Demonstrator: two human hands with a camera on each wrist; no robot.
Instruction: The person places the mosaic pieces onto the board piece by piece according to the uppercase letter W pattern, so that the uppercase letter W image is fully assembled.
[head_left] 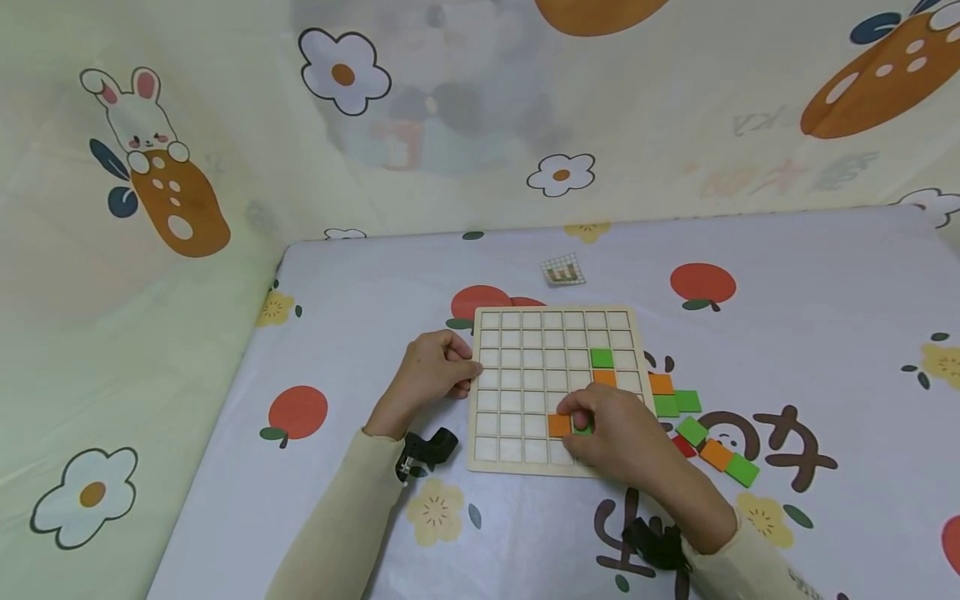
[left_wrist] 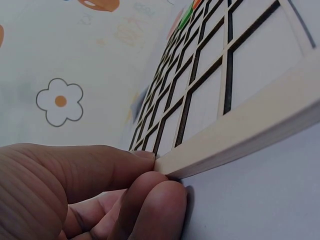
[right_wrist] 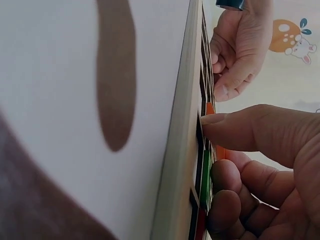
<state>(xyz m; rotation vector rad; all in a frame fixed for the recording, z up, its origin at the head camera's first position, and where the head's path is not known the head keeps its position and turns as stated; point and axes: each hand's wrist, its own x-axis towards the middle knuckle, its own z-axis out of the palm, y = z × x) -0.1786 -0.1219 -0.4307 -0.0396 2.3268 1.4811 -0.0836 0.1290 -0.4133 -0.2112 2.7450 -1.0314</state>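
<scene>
A square wooden grid board (head_left: 513, 469) lies flat on the cloth. My left hand (head_left: 432, 371) pinches its left edge, the thumb at the upper rim and curled fingers against the side in the left wrist view. Over the board's lower right is my right hand (head_left: 611, 429), thumb and fingers bent down. Its fingertips are right at an orange tile (head_left: 558, 426) and a partly covered green tile (right_wrist: 206, 177); I cannot tell whether it grips either. Farther up the grid sit another green tile (head_left: 602, 357) and an orange one (head_left: 604, 377). Beneath the right hand a red tile (right_wrist: 200, 225) shows.
Right of the board, loose tiles lie on the patterned cloth: orange (head_left: 661, 383), green (head_left: 687, 401), red (head_left: 684, 447) and several others. A small printed card (head_left: 562, 270) lies behind the board. A printed curtain (head_left: 450, 192) hangs along the back.
</scene>
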